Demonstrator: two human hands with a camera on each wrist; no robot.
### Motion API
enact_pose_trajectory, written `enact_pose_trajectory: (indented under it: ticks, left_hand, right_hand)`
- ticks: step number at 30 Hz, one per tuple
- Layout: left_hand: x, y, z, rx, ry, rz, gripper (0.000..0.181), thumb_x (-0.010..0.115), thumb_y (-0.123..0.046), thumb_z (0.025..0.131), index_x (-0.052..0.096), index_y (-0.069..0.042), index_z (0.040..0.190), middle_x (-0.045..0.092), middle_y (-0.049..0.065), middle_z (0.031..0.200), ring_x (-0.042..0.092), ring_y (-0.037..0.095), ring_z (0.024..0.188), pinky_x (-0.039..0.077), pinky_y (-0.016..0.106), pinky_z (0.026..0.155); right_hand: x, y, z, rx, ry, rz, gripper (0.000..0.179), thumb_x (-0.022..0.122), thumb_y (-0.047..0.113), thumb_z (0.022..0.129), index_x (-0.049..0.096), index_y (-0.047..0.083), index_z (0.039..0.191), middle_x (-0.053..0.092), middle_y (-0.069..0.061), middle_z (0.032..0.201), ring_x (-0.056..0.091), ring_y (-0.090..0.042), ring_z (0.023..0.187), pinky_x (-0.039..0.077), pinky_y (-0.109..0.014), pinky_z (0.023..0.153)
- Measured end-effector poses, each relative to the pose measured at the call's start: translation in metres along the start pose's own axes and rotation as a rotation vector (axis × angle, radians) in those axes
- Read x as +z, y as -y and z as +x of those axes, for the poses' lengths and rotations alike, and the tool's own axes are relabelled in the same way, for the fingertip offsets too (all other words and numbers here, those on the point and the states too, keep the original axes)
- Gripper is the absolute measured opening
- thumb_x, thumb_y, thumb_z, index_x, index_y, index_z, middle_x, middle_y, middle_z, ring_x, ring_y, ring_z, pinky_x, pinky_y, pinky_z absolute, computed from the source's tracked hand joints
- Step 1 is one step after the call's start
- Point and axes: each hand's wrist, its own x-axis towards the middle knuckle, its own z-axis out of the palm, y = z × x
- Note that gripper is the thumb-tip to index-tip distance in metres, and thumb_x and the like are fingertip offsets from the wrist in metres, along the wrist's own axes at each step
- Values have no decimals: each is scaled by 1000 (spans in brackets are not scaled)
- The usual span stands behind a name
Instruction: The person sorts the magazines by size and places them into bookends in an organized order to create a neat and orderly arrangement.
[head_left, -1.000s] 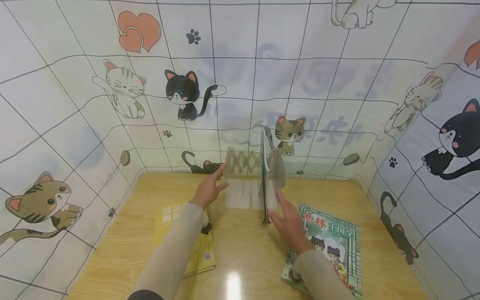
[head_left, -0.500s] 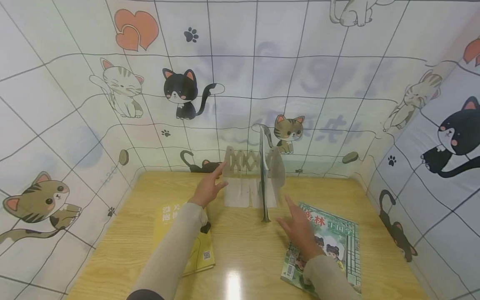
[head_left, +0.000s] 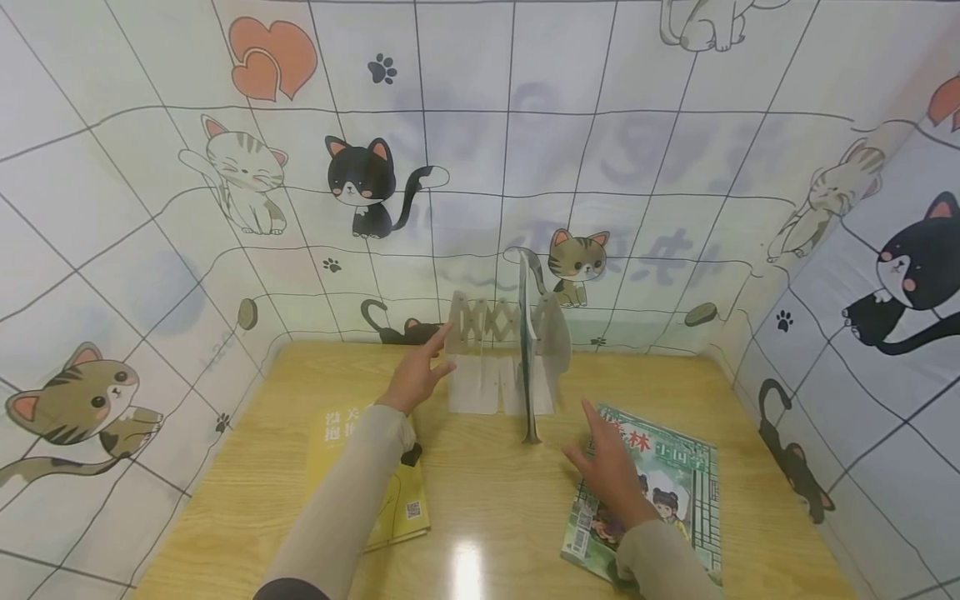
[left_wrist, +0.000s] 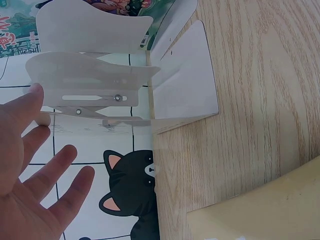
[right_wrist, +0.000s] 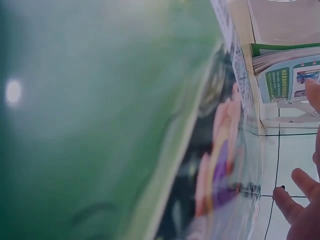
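A white expandable bookend (head_left: pixel 472 387) with a crisscross back stands at the rear of the table, and a thin magazine (head_left: pixel 527 358) is upright in it. My left hand (head_left: pixel 412 377) is at its left panel, fingers extended; in the left wrist view the index fingertip overlaps the panel (left_wrist: pixel 85 80). My right hand (head_left: pixel 611 471) hovers with spread fingers over a green-covered magazine (head_left: pixel 693 475) lying on the right. That cover (right_wrist: pixel 110 125) fills much of the right wrist view, blurred. Neither hand holds anything.
A yellow book (head_left: pixel 405 504) lies on the left of the wooden table (head_left: pixel 480 492), partly under the left forearm. A cat-printed curtain (head_left: pixel 480 167) encloses the back and sides, with a dark oval clip (head_left: pixel 247 315) on the left and another (head_left: pixel 701 315) on the right.
My right hand has moved away from the upright magazine, to the right and toward me, over the green magazine. The left hand has stayed at the bookend's left panel.
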Motion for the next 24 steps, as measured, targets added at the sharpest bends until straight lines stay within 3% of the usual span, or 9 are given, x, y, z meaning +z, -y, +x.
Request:
enact_pose_trajectory:
  ticks: [8, 16, 24]
  left_hand:
    - [1, 0, 0, 26, -24, 2, 76, 68, -24, 93, 25, -33, 155, 57, 11, 135, 57, 29, 118, 51, 49, 79]
    - [1, 1, 0, 33, -28, -11, 76, 69, -19, 92, 26, -31, 155, 58, 11, 133, 58, 30, 116, 52, 48, 75]
    - [1, 1, 1, 24, -13, -6, 76, 67, -25, 93, 24, -35, 155, 57, 11, 135, 57, 29, 118, 51, 49, 80]
  right_hand:
    - [0, -9, -5, -10, 31, 0, 99, 80, 34, 81, 17, 22, 157, 39, -21, 147, 37, -45, 132, 28, -62, 104]
    - [-7, -16, -14, 115, 179, -11, 100, 76, 46, 82, 11, 33, 157, 24, -11, 158, 22, -41, 142, 17, -63, 108]
    - [-16, -29, -23, 55, 173, -74, 94, 73, 53, 82, 24, 21, 156, 27, -16, 156, 24, -44, 140, 21, -67, 104]
